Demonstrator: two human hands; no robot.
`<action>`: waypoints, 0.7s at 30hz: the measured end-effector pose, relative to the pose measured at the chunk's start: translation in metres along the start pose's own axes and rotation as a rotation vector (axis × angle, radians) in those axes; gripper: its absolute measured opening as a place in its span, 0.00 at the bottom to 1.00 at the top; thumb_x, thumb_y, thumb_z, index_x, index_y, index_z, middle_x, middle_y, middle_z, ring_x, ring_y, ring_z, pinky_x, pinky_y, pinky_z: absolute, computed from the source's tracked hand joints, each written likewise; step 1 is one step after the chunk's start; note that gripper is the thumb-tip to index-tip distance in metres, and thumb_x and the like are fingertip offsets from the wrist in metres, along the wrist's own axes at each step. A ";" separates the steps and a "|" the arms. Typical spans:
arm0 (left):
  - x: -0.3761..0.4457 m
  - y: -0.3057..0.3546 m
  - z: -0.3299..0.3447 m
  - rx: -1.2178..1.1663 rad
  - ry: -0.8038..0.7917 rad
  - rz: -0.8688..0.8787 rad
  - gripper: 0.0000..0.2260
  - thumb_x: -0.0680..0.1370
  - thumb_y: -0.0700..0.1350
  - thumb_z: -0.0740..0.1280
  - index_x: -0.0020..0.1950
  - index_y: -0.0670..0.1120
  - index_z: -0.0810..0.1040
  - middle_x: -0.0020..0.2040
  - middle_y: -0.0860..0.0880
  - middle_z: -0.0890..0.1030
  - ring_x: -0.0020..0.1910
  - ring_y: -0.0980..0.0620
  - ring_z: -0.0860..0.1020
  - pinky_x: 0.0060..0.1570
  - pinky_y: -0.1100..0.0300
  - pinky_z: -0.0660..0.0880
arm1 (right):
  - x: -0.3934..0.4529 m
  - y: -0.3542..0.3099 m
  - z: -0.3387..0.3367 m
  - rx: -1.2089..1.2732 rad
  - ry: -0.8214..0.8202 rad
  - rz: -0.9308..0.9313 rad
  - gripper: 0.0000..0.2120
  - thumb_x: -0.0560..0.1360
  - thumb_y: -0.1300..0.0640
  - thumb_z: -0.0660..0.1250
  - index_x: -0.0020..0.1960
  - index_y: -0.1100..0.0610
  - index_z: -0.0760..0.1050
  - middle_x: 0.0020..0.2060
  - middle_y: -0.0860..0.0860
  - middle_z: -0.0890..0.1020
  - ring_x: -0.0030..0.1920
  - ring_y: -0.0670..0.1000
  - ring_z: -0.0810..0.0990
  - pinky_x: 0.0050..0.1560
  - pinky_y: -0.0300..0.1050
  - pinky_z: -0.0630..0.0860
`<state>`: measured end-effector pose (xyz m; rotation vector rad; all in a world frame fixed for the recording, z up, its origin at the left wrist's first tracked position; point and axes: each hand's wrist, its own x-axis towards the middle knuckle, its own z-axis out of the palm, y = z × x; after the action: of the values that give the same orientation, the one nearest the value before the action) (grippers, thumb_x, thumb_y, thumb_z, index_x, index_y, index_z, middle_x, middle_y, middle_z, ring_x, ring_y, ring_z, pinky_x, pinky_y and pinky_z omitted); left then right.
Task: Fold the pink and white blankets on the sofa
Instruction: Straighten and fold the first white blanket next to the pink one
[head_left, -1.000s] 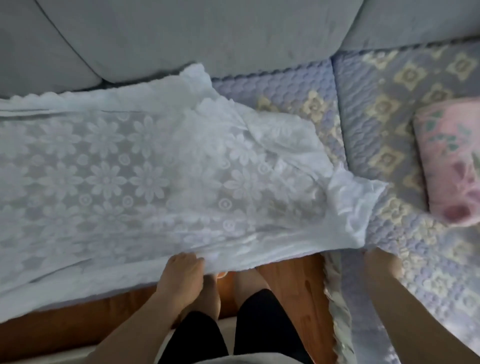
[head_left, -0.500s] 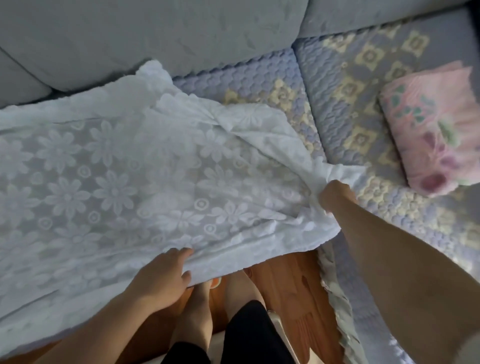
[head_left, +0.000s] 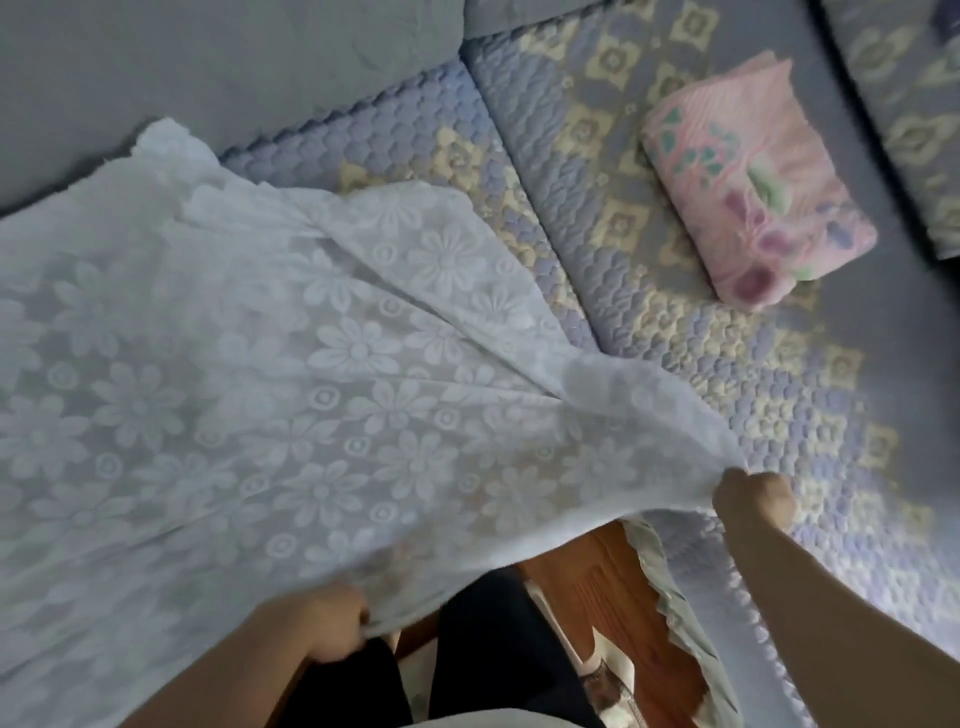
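1. Grey back cushions of the sofa (head_left: 218, 62) run along the top of the view, and its seat wears a quilted cover (head_left: 613, 291) in lavender with cream floral squares.
2. Spread across the seat to the left of the pink blanket (head_left: 753, 182) lies the white blanket (head_left: 291, 364), a sheer lace cloth patterned with daisies; its far edge reaches the back cushions and its near edge hangs off the front of the seat.
3. At the white blanket's near right corner, the right hand (head_left: 753, 499) has its fingers curled round the cloth, lifting that corner clear of the quilted cover so the fabric pulls into long creases.
4. Along the white blanket's near edge, further left, the left hand (head_left: 322, 629) pinches the hem, fingers closed on the fabric just above the person's dark-trousered legs (head_left: 493, 649).
5. Beyond the white blanket, well apart to its right on the next seat section, the pink blanket sits already folded into a thick rectangle, printed with green and purple flowers.
6. Below the white blanket's near edge, a wooden floor (head_left: 623, 597) shows between the legs and the ruffled trim (head_left: 670, 587) of the quilted cover.
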<state>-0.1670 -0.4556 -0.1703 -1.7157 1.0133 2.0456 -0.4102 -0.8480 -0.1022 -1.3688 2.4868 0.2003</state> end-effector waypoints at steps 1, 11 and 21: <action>-0.006 0.006 -0.006 -0.039 -0.006 0.001 0.13 0.79 0.51 0.62 0.63 0.56 0.75 0.64 0.50 0.77 0.61 0.49 0.77 0.58 0.57 0.72 | 0.000 0.001 -0.004 -0.071 -0.030 0.027 0.17 0.79 0.60 0.62 0.63 0.69 0.74 0.55 0.65 0.79 0.54 0.64 0.80 0.52 0.54 0.79; -0.025 0.032 -0.184 -0.850 1.152 0.027 0.14 0.80 0.42 0.62 0.64 0.54 0.74 0.47 0.50 0.82 0.46 0.49 0.82 0.43 0.57 0.74 | -0.103 -0.205 0.105 -0.156 -0.561 -1.161 0.21 0.79 0.51 0.66 0.70 0.55 0.72 0.66 0.54 0.76 0.66 0.57 0.74 0.64 0.47 0.71; -0.016 0.042 -0.310 -0.034 1.382 -0.123 0.40 0.73 0.44 0.74 0.80 0.49 0.58 0.75 0.39 0.62 0.71 0.38 0.66 0.66 0.43 0.72 | -0.104 -0.263 0.112 0.285 -0.691 -0.869 0.09 0.81 0.59 0.59 0.53 0.55 0.77 0.47 0.53 0.81 0.50 0.57 0.80 0.49 0.45 0.72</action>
<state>0.0415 -0.6891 -0.1554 -3.0902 1.0493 0.5428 -0.1147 -0.8769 -0.1695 -1.7231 1.1898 0.0893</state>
